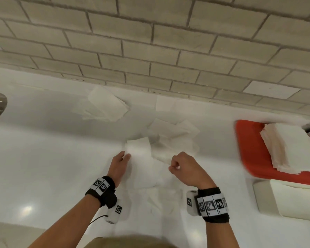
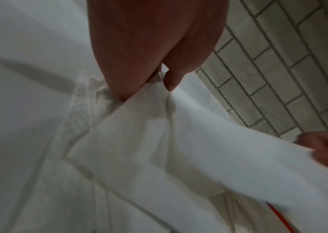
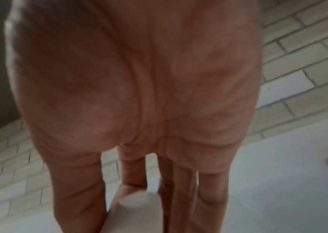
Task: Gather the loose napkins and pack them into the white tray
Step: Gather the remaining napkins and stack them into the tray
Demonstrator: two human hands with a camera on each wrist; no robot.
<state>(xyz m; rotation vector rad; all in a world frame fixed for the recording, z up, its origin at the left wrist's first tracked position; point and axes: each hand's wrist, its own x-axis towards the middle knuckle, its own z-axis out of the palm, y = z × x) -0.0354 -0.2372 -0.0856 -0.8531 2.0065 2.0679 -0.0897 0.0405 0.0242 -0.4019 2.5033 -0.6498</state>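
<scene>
The left hand [image 1: 119, 162] is pinching one edge of a loose napkin [image 1: 138, 149] on the worktop [image 1: 43, 158] while the right hand [image 1: 184, 169], grip curled on its other end, is likely straightening it for the white tray [image 1: 263, 197] at far right.

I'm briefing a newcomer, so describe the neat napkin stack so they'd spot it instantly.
Start at the brick wall and follow the white counter to its right end, where a red tray sits. The napkin stack lies on that tray; unlike the loose napkins scattered mid-counter, it is thick and squared.
</scene>
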